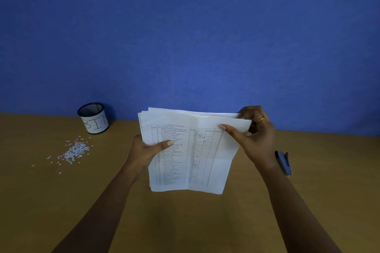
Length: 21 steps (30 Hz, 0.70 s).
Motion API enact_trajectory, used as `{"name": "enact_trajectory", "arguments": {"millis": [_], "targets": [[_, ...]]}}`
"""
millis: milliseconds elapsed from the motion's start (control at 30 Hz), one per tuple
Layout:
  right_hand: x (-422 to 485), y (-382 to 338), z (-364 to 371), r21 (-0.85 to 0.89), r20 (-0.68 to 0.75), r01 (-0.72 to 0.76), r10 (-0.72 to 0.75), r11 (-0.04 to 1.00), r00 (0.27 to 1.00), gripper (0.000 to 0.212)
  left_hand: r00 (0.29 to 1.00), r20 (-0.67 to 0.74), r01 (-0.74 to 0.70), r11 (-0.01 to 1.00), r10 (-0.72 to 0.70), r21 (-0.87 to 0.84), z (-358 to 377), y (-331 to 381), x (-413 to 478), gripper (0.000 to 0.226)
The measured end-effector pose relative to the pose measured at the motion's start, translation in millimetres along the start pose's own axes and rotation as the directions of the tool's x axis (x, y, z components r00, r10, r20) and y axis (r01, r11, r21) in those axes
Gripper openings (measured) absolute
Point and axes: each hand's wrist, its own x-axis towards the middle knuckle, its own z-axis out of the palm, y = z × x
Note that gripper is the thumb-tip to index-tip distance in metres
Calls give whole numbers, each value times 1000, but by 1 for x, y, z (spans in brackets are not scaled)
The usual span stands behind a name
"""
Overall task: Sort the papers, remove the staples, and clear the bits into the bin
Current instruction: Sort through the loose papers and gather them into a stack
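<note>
The white label (96,126) on the mesh bin (91,109) is showing hand-drawn letters "BIN". The top sheet of the papers (185,150) is carrying a printed table, with headings reading "Outlet Name" and "AMOUNT"; the rows beneath are printing too small to read.

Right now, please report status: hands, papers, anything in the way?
Left hand grips paper stack at its left edge; right hand pinches its top right corner. Paper bits lie loose on desk near the bin, not in the way.

Left grip (144,151), right grip (257,141), seemingly pinched.
</note>
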Motion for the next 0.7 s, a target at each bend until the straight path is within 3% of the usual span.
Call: {"name": "enact_trajectory", "arguments": {"millis": [233,467,700], "targets": [[0,6,-6,-5,-69,-51,50,999,996,35,1000,-2,12,1000,-12,10,-2,-2,1,29],[2,9,-9,98,61,-101,96,990,994,21,1000,14,-8,1000,8,-16,1,2,-1,31],[-3,12,-7,189,41,-232,228,954,973,48,1000,9,-20,1000,20,-21,2,2,0,31]]}}
